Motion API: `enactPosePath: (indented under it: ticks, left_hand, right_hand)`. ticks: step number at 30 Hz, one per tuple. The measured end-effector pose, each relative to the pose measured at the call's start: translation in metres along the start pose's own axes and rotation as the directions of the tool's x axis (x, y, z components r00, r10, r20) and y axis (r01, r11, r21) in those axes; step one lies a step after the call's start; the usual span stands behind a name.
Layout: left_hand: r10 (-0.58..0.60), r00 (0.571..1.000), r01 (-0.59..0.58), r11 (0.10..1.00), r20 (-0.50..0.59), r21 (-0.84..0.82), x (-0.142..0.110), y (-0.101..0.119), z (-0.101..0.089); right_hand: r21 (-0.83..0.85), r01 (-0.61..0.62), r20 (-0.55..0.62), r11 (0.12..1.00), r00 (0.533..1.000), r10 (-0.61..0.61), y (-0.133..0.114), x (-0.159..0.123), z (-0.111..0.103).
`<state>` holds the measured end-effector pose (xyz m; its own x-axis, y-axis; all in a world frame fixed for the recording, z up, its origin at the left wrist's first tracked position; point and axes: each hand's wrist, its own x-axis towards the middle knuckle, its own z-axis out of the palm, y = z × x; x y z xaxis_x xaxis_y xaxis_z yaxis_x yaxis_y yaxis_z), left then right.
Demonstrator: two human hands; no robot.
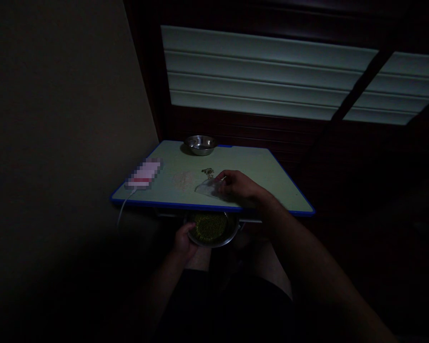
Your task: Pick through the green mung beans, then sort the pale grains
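Observation:
My left hand (185, 243) grips the rim of a metal bowl (223, 242), thumb over the edge, just below the table's near side. Small green beans (210, 226), mung beans by their look, fill part of it. Over the tabletop, my right hand (238, 185) is closed on a clear plastic piece (209, 187); whether it is a bag or a scoop I cannot tell. A thin patch of pale grains (183, 181) lies left of the plastic. Just behind it is a small scatter of dark bits (208, 172).
The pale green table (250, 159) has a blue edge. An empty-looking steel bowl (200, 145) stands at its back. At the left lies a blurred-out flat device (145, 174) with a white cable (120, 213). A wall rises on the left, and slatted panels (264, 71) stand behind.

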<state>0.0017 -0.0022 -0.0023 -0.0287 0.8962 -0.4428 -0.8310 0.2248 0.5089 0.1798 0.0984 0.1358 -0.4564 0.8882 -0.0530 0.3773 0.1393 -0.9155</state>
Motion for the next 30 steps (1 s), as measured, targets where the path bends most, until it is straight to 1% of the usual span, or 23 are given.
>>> enactPosePath:
  ticks: [2,4,8,10,11,13,15,20,25,30]
  left_hand:
    - [-0.003,1.0,0.003,1.0,0.0,0.003,0.0,0.0,0.0]
    - [0.002,1.0,-0.002,1.0,-0.012,0.009,-0.001,0.0,0.001]
    - [-0.007,1.0,0.007,1.0,-0.014,0.007,-0.002,0.001,0.004]
    - [-0.006,1.0,0.006,1.0,-0.008,0.006,-0.003,0.001,0.005]
    - [-0.001,1.0,0.001,1.0,-0.008,0.007,-0.003,0.001,0.005]
    - [0.01,1.0,-0.01,1.0,-0.008,0.01,-0.003,0.001,0.004]
    - [0.018,1.0,-0.018,1.0,-0.004,0.001,-0.002,0.0,0.003]
    - [-0.013,1.0,0.013,1.0,-0.009,0.005,0.0,0.0,0.001]
    - [0.026,0.999,-0.025,0.999,-0.026,0.027,-0.002,0.0,0.004]
    - [0.014,1.0,-0.014,1.0,-0.026,0.012,-0.004,0.001,0.004]
  right_hand:
    - [0.016,0.024,-0.105,1.0,0.994,-0.022,0.003,0.009,-0.009]
    - [0.009,0.041,-0.237,0.999,0.971,-0.037,0.007,0.017,-0.016]
    - [-0.051,0.037,-0.445,0.998,0.894,-0.056,0.02,0.03,-0.023]
    - [-0.077,0.028,-0.519,0.997,0.852,-0.064,0.029,0.033,-0.024]
    - [-0.092,0.024,-0.539,0.995,0.839,-0.07,0.033,0.034,-0.025]
    - [-0.127,0.003,-0.548,0.992,0.834,-0.072,0.039,0.035,-0.024]
    - [-0.168,-0.028,-0.533,0.985,0.843,-0.067,0.041,0.035,-0.024]
    - [-0.296,-0.086,-0.491,0.951,0.868,-0.075,0.035,0.033,-0.02]
    - [-0.366,-0.084,-0.46,0.927,0.882,-0.102,0.031,0.034,-0.016]
    - [-0.41,-0.085,-0.44,0.908,0.891,-0.115,0.031,0.038,-0.016]
